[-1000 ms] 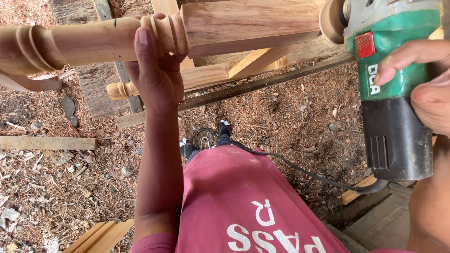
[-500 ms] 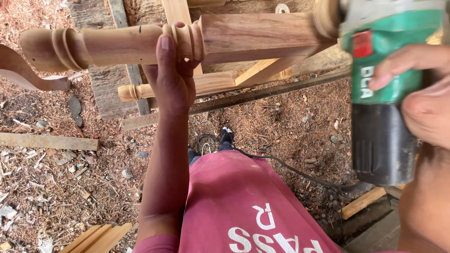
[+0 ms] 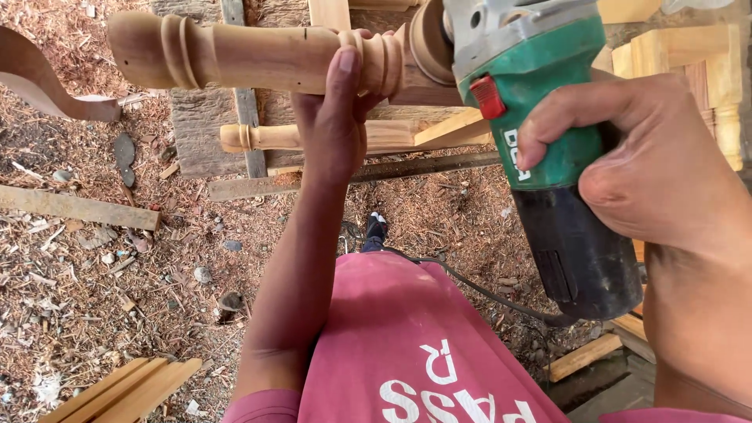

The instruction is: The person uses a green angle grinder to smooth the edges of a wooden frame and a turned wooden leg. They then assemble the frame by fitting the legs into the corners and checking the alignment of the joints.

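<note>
My left hand (image 3: 335, 117) wraps from below around a turned wooden leg (image 3: 235, 55), gripping it beside its carved rings. The leg lies horizontal at the top of the view, its rounded end pointing left. My right hand (image 3: 650, 157) grips a green and black angle grinder (image 3: 540, 117). The grinder's sanding disc (image 3: 429, 43) sits against the leg just right of the rings. A black cord (image 3: 478, 290) runs from the grinder's base across my red shirt.
A second turned leg (image 3: 266, 137) rests on planks beneath the first. A curved wooden piece (image 3: 35, 78) lies at top left. Sawdust, stones and a loose slat (image 3: 74, 207) cover the ground. Wooden strips (image 3: 125, 392) lie at bottom left, more turned parts (image 3: 705, 70) at right.
The view has shifted so leg, hand and grinder appear further right and closer. The grinder's disc has come in against the leg beside the rings. My left hand keeps its grip.
</note>
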